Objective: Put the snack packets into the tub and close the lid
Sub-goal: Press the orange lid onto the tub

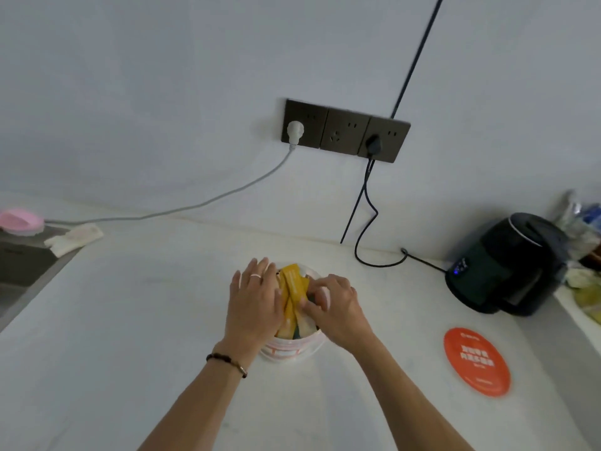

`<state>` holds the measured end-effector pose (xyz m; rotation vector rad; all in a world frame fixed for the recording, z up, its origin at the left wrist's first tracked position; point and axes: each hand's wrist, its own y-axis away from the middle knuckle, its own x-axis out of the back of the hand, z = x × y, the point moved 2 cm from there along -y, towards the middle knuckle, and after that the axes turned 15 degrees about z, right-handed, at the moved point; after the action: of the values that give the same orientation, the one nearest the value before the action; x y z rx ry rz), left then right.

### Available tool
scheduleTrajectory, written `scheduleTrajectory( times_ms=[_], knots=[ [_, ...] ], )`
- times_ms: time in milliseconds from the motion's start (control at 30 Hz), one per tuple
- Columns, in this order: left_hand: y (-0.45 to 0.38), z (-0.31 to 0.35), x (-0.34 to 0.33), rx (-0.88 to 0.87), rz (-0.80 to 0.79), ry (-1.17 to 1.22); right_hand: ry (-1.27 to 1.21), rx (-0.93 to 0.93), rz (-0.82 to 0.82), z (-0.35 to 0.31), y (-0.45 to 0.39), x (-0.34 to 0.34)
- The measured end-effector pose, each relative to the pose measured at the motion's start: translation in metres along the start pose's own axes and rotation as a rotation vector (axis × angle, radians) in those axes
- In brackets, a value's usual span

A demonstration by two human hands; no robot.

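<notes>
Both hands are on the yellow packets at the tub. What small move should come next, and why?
Probably press the yellow packets down below the rim of the tub. They stick up above it between the left hand and right hand, so the orange lid, lying on the counter to the right, likely would not seat yet.

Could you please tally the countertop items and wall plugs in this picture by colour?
Orange: 1, the lid
Yellow: 1 bunch of snack packets in the tub; separate packets cannot be counted
Black: 2, kettle and plug
White: 1, plug
Pink: 1, item
Total: 6
</notes>
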<state>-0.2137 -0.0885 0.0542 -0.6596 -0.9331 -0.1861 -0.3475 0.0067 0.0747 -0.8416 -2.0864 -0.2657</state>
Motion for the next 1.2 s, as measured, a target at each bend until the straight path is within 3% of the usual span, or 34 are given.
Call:
scheduleTrajectory(
  times_ms=[100,200,333,533,667,867,967,1067,1200],
  knots=[
    [0.007,0.038,0.005,-0.081,0.203,0.091,-0.111,-0.078,0.204,0.038,0.013,0.030],
    [0.022,0.089,-0.005,-0.198,0.269,0.246,-0.056,-0.225,0.219,0.102,0.027,0.056],
    [0.050,0.152,-0.058,-0.269,0.017,0.326,0.066,-0.448,0.212,0.202,0.044,0.098],
    [0.082,0.228,-0.146,-0.174,-0.421,0.265,0.228,-0.666,0.180,0.304,0.033,0.145],
    [0.089,0.259,-0.180,-0.098,-0.540,0.211,0.307,-0.667,0.092,0.343,0.007,0.153],
    [0.093,0.270,-0.191,0.017,-0.573,0.170,0.456,-0.585,-0.058,0.358,-0.019,0.147],
    [0.094,0.270,-0.193,0.072,-0.567,0.188,0.299,-0.632,-0.063,0.361,-0.022,0.142],
    [0.089,0.264,-0.188,0.185,-0.511,0.204,-0.155,-0.627,0.082,0.344,-0.023,0.142],
    [0.068,0.250,-0.155,0.229,-0.272,0.203,-0.550,-0.591,0.183,0.294,-0.023,0.142]
  ],
)
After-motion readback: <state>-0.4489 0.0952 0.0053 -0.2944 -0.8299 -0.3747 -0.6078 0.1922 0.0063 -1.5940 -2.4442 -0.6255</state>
